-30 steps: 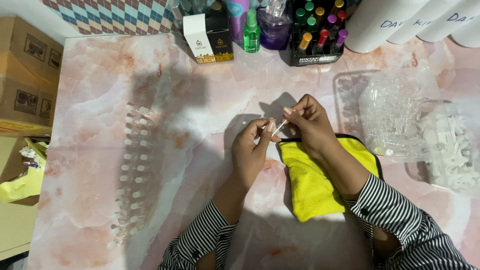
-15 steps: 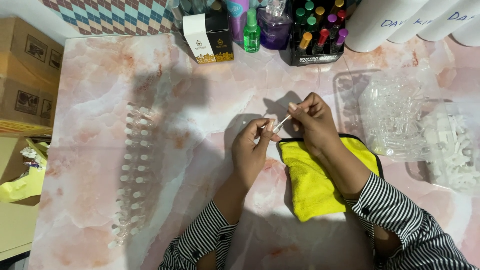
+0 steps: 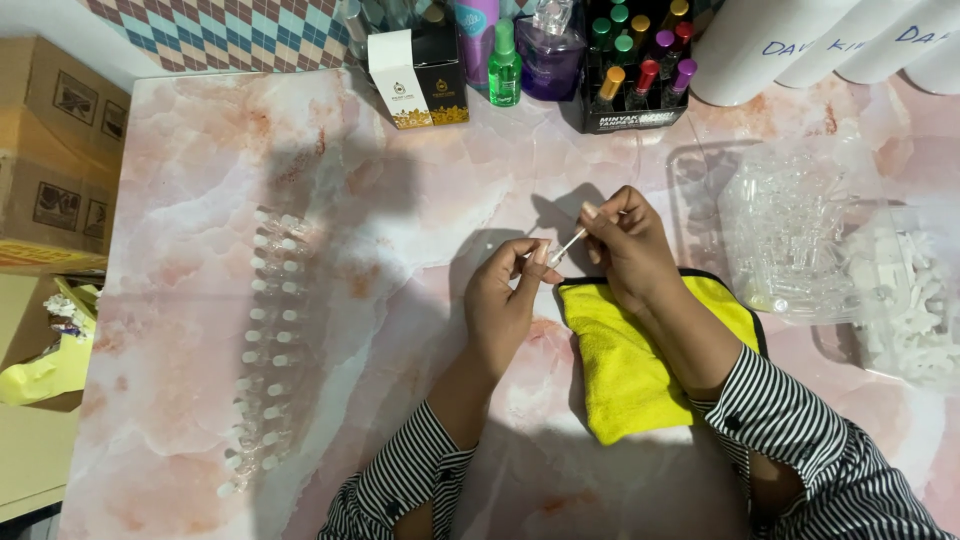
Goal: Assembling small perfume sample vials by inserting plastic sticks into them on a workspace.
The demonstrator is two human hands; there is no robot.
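The pink-and-white marbled tabletop (image 3: 200, 200) fills the view, and the grip sits near its middle. Just below and right of the grip lies a folded yellow microfibre cloth with a dark edge (image 3: 630, 370), the right wrist resting across it. Further right of the grip, clear plastic bags of small transparent vials (image 3: 790, 230) and white caps (image 3: 910, 300) lie against each other. Well to the left, a long double row of small clear glass vials with white caps (image 3: 265, 350) runs down the table. Beyond the grip, at the far edge, stand a black-and-white carton (image 3: 420, 70) and a black rack of coloured-cap bottles (image 3: 635, 70).

Now the hands: the left hand (image 3: 505, 305) pinches a tiny clear vial (image 3: 541, 256) between thumb and fingertips, closed on it. The right hand (image 3: 625, 245), fingers closed tight, holds a thin clear stick applicator (image 3: 568, 244) slanting down, its tip at the vial's mouth.
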